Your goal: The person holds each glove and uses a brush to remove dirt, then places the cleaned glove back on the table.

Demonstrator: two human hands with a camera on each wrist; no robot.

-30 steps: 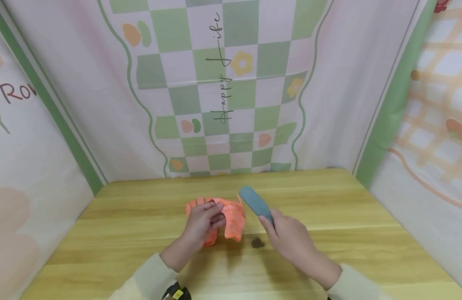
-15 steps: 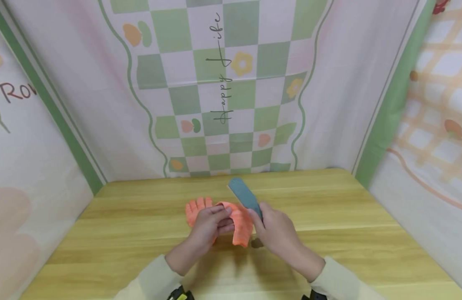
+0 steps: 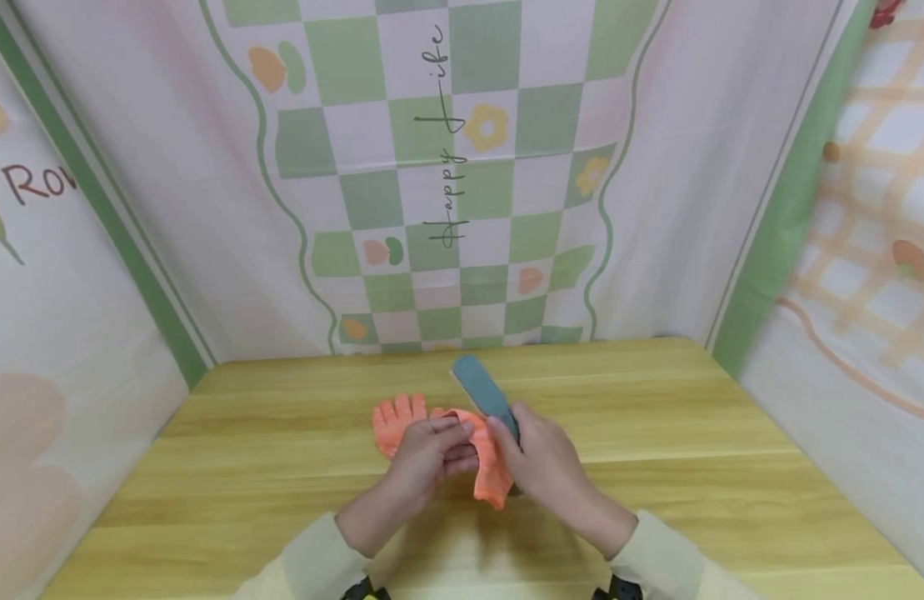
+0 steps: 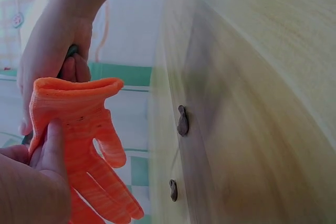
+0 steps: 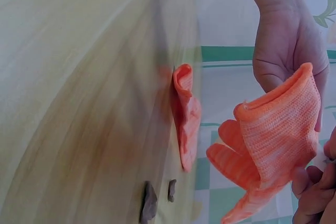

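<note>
In the head view my left hand (image 3: 427, 458) grips an orange knit glove (image 3: 491, 475) near its cuff. The glove's fingers hang down in the left wrist view, where small dark specks (image 4: 81, 119) show on its cuff. My right hand (image 3: 547, 458) holds a flat blue-grey paddle-shaped tool (image 3: 476, 387) by its handle, thumb along it, right beside the glove. Whether the tool touches the glove is hidden. A second orange glove (image 3: 392, 425) lies on the table left of and behind my left hand, its fingers pointing away.
Two small dark lumps, a nearer one (image 5: 149, 203) and a farther one (image 5: 172, 190), lie on the wooden table (image 3: 244, 467). Patterned cloth walls (image 3: 484, 183) enclose the table's back and sides.
Both hands have come closer together. My left hand moved right with the glove, and my right hand moved left with the tool, up to the glove. The second glove now shows more fully.
</note>
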